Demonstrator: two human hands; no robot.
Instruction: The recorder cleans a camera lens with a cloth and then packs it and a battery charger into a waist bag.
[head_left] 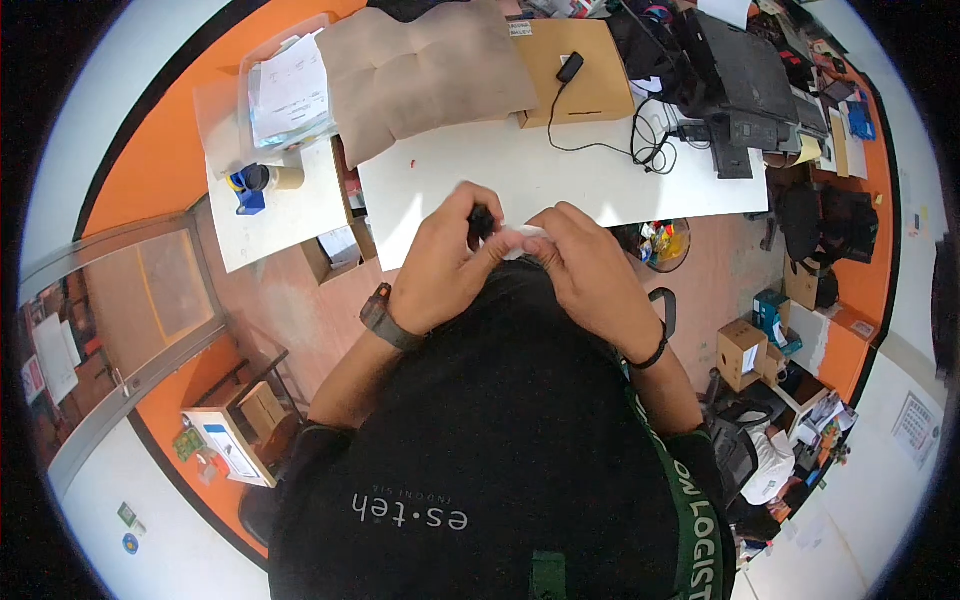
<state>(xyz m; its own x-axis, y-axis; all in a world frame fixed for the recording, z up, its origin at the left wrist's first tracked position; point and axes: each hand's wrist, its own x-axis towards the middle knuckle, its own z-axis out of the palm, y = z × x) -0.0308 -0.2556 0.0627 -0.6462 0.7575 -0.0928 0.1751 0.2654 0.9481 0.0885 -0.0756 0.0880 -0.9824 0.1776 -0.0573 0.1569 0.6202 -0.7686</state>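
I have a small, crumpled white scrap of thin material (527, 232) up between both hands, in front of the white rectangular tabletop (480, 170)'s near edge; I can't tell what it is made of. The left hand (447, 258) pinches the scrap's left end near its thumb tip, its fingers curled beside a small black object (481, 224), whose kind I can't make out. The right hand (592, 272) pinches the other end between thumb and bent forefinger; its remaining fingers are folded, mostly hidden from me. On the left wrist I see a black smartwatch (388, 319), on the right a thin black band (652, 348). Beyond the hands, at the far left of the tabletop, lies a tufted beige cushion (430, 75); right of it, a flat brown cardboard box (595, 95) bears a small black adapter (570, 67). Farther right I have a bulky black printer (740, 85), and below the tabletop's near right edge, a round bin (688, 242) holding colourful wrappers (660, 240).
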